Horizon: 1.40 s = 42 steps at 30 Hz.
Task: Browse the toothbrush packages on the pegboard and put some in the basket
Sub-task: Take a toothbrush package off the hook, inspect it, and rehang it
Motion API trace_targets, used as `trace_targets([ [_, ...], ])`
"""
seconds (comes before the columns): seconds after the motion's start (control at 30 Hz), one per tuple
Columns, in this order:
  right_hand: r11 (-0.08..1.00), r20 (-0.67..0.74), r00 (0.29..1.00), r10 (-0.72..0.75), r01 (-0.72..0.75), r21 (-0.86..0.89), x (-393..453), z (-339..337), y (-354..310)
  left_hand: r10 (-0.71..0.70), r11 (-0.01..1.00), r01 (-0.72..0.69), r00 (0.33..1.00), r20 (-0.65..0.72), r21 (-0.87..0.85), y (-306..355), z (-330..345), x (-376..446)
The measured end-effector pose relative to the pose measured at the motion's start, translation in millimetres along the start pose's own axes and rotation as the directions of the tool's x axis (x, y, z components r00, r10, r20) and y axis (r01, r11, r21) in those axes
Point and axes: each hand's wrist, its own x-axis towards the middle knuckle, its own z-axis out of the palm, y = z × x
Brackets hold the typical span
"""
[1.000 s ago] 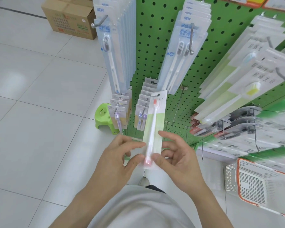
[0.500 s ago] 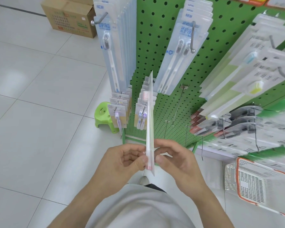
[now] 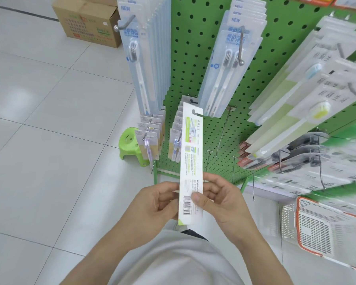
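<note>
Right hand (image 3: 224, 200): thumb pressed on the printed back of the toothbrush package (image 3: 190, 165) above the barcode, fingers curled behind its right edge.
Left hand (image 3: 152, 204): fingers curled, pinching the package's left edge near the bottom.
Package: upright between both hands, top toward 12 o'clock, in front of the green pegboard (image 3: 195, 58).
Basket (image 3: 325, 229): white with orange rim, at 4 o'clock of the hands, well apart.
Change: the package was edge-on half a second ago; its back now faces the camera.
</note>
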Motion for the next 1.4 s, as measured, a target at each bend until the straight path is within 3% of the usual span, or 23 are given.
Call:
trace_targets([
  [0.3,1.0,0.002,1.0,-0.025,0.025,-0.004,-1.9,0.6,0.5,-0.041,0.998,0.039,0.999,-0.032,-0.04,6.7,-1.0,-1.0],
  [0.43,0.999,0.008,0.999,-0.046,0.046,-0.015,-3.1,-0.5,1.0,-0.019,0.998,0.021,1.0,-0.022,0.059,4.1,-1.9,-2.2],
  [0.5,0.997,0.062,0.996,-0.068,0.071,-0.037,-4.3,-2.0,0.5,0.011,0.992,-0.009,1.0,-0.02,0.127,0.9,-1.1,-2.6],
  [0.63,0.993,0.205,0.977,-0.059,0.078,-0.087,-7.1,-3.1,-3.5,0.004,0.996,0.002,0.998,-0.066,0.092,-0.6,0.2,-1.2],
  [0.87,0.997,0.13,0.991,-0.015,0.026,-0.077,-5.9,-4.0,-5.7,-0.043,0.995,0.045,0.999,-0.019,0.087,-1.8,-1.9,3.8],
  [1.0,0.993,0.195,0.98,0.047,-0.026,-0.112,-8.0,-6.3,-7.7,0.018,0.997,-0.008,0.992,-0.128,0.072,-1.1,-2.8,10.9],
  [1.23,0.976,0.259,0.965,0.034,0.024,-0.217,-3.5,-13.8,-10.5,0.052,0.999,-0.053,0.938,-0.343,0.007,12.1,-0.5,21.7],
  [1.4,0.953,0.257,0.966,0.016,0.063,-0.296,-3.7,-16.2,-14.2,0.05,0.998,-0.039,0.956,-0.288,0.041,15.5,7.7,21.4],
])
